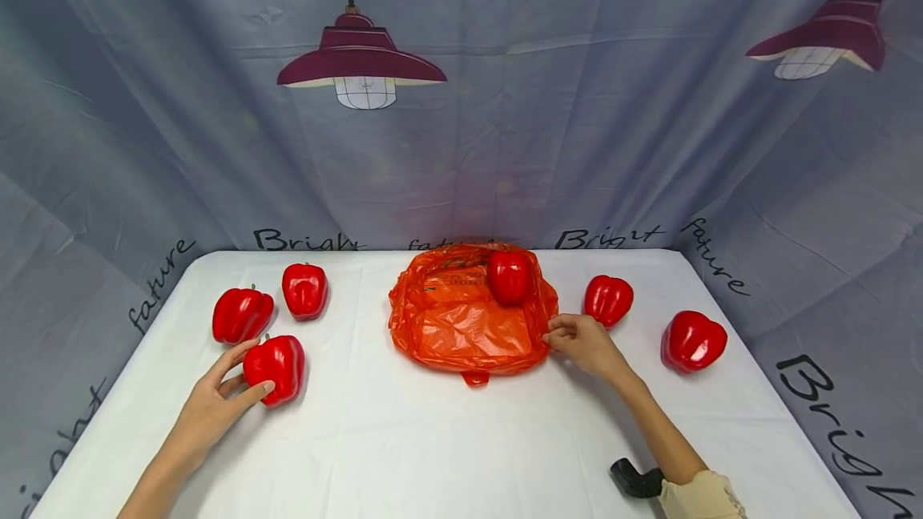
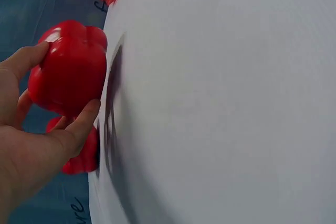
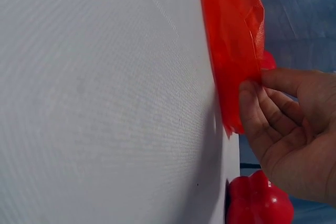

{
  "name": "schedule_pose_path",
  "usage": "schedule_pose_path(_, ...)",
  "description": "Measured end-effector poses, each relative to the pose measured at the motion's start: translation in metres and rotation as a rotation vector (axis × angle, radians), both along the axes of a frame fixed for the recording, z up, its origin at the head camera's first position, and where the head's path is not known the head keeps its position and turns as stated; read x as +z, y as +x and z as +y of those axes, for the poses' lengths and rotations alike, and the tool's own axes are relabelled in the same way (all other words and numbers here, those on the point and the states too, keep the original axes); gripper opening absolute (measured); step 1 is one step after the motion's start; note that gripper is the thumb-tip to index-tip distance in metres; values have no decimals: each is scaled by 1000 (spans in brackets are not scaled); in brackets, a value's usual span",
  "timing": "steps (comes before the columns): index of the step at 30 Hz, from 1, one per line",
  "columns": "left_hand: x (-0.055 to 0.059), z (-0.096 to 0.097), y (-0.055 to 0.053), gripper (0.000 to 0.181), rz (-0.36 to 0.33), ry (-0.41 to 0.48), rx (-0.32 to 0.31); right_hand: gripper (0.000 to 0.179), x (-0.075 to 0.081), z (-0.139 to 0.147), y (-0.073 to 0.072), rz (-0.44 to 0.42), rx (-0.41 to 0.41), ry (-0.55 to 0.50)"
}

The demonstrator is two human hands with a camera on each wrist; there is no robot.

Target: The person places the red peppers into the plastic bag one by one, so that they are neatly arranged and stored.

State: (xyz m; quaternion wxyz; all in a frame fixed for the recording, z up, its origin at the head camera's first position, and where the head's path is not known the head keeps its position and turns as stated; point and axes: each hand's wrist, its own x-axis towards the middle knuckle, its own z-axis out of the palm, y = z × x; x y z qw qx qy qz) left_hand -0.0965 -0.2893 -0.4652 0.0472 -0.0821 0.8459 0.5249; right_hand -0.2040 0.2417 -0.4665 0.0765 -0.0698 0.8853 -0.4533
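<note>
My left hand (image 1: 209,411) grips a red bell pepper (image 1: 276,371) at the table's left, thumb on one side and fingers on the other. In the left wrist view that bell pepper (image 2: 71,69) sits between thumb and fingertips; whether it touches the cloth I cannot tell. An orange-red plastic bag (image 1: 472,335) lies mid-table with its mouth spread wide, and one bell pepper (image 1: 509,277) is inside near the back right. With thumb and fingertips my right hand (image 1: 587,347) pinches the bag's right rim, as the right wrist view of the bag (image 3: 233,40) also shows.
Two more bell peppers, one at far left (image 1: 243,315) and one behind (image 1: 305,291), stand near my left hand. On the right are a bell pepper (image 1: 609,300) just beyond my right hand and another (image 1: 693,341) farther out. A black curved object (image 1: 634,479) shows beside my right forearm.
</note>
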Motion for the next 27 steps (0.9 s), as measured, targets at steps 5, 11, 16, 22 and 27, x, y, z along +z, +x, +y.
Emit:
schedule_pose_path(5,8,17,-11,76,50,32,-42,24,0,0,1,5,-1,16)
schedule_pose_path(11,14,40,-30,72,120,134,-103,28,0,2,0,22,32,10)
schedule_pose_path(16,18,65,-52,70,151,187,-126,29,1,1,0,20,51,-3)
schedule_pose_path(22,24,97,-76,70,130,251,-182,26,0,1,1,16,63,-47)
schedule_pose_path(27,25,123,-96,67,114,272,-219,25,0,1,1,10,53,-56)
